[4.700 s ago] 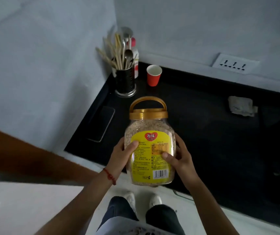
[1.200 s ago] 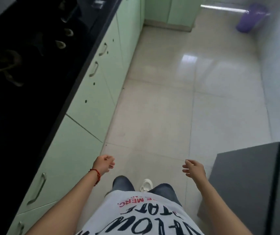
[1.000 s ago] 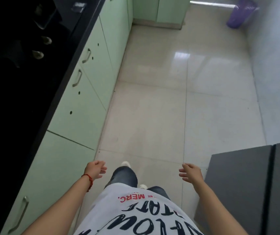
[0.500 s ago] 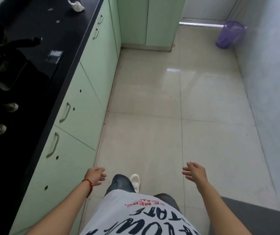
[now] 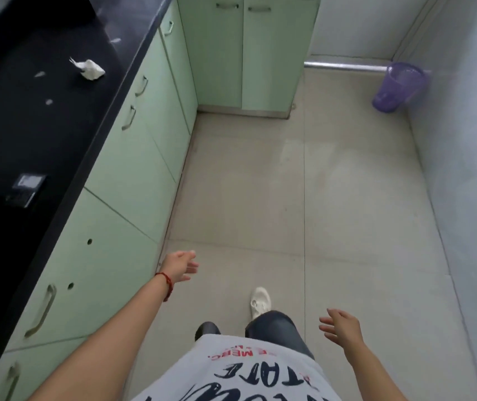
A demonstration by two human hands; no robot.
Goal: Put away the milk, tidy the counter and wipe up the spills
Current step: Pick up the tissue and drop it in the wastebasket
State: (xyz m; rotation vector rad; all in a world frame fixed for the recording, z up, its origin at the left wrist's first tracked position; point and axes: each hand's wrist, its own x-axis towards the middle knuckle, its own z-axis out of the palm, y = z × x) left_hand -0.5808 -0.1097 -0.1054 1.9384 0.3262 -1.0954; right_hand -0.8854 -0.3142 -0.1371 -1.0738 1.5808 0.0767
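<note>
A black counter runs along the left. On it lies a crumpled white tissue, with small white scraps scattered near it. A small dark square item lies closer to me on the counter. My left hand, with a red string at the wrist, hangs open over the floor beside the cabinets. My right hand is open too, low at the right, holding nothing. No milk is in view.
Pale green cabinets with metal handles stand under the counter and across the far end. A purple waste bin stands in the far right corner by the wall. Beige tiled floor stretches ahead; my white shoe steps forward.
I have put down the oat jar, turned and walked along the counter. The dark appliance at the right has left the view, and the tissue and bin are closer. My left hand has swung forward.
</note>
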